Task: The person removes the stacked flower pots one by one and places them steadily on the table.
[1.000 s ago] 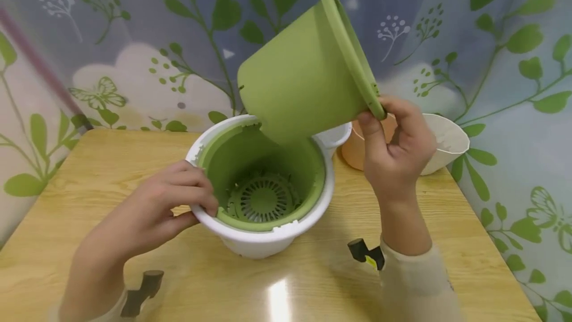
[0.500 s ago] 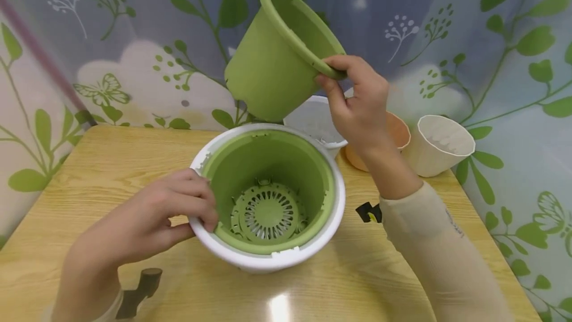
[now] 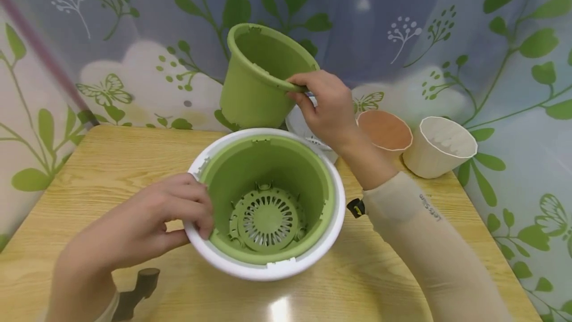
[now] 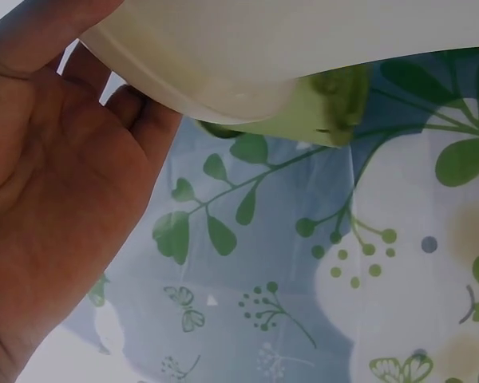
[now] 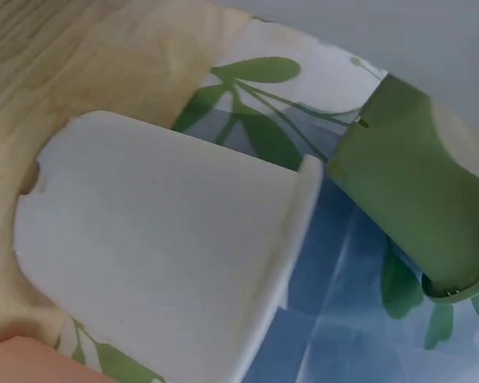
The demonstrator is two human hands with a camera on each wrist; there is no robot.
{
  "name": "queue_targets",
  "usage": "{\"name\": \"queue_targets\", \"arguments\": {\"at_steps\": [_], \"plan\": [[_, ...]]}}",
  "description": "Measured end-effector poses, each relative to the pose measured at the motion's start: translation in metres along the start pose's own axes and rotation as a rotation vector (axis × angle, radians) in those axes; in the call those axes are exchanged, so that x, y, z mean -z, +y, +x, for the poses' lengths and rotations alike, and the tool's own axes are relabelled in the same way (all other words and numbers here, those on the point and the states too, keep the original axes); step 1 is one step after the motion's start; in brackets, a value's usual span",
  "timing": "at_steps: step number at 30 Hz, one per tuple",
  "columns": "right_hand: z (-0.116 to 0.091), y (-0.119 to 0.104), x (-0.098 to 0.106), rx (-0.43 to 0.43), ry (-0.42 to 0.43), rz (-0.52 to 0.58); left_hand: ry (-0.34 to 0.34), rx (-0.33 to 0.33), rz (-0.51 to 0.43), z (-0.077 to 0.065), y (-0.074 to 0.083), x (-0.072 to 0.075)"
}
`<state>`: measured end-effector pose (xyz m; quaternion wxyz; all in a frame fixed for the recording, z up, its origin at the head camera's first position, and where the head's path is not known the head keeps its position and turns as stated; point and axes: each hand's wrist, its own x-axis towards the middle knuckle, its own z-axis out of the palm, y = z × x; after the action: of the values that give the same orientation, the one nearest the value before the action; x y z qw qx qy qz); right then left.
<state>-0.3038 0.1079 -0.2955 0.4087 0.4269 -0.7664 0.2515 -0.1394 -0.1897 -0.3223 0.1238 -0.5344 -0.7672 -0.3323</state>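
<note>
In the head view my left hand [image 3: 154, 215] grips the left rim of a white flowerpot [image 3: 263, 273], fingertips curled over the edge. A green flowerpot [image 3: 232, 173] with a slotted bottom sits nested inside the white one. My right hand [image 3: 328, 106] pinches the near right rim of a second green flowerpot [image 3: 250, 101], which leans tilted behind the nested pair. The right wrist view shows that green flowerpot [image 5: 419, 183] at the upper right, with a bit of the hand at the edge. The left wrist view shows my left hand [image 4: 56, 167] under the white flowerpot's rim [image 4: 247, 104].
Behind the right hand stands another white pot [image 3: 299, 118], partly hidden in the head view. An orange pot [image 3: 386, 130] and a cream pot [image 3: 442, 143] stand at the back right of the wooden table [image 3: 134, 150]. A leaf-patterned wall covering [image 3: 187, 43] borders the table.
The second green pot has moved left and down, turning more upright, with my right hand still pinching its rim. The left hand keeps its grip on the white pot's rim.
</note>
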Motion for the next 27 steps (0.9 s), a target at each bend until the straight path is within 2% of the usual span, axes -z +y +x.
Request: {"name": "queue_targets", "arguments": {"at_steps": [7, 14, 21, 27], "plan": [[-0.004, -0.005, -0.021, 0.054, -0.104, 0.024, -0.021, 0.018, 0.001, -0.005, 0.006, 0.005], [-0.006, -0.003, -0.035, 0.093, -0.123, 0.041, -0.054, 0.038, -0.021, -0.014, 0.011, 0.014], [-0.015, 0.0, -0.045, 0.092, -0.247, 0.036, -0.061, 0.029, -0.027, -0.018, 0.013, 0.018], [-0.023, 0.001, -0.055, 0.16, -0.264, 0.07, -0.06, 0.031, -0.017, -0.018, 0.014, 0.017]]}}
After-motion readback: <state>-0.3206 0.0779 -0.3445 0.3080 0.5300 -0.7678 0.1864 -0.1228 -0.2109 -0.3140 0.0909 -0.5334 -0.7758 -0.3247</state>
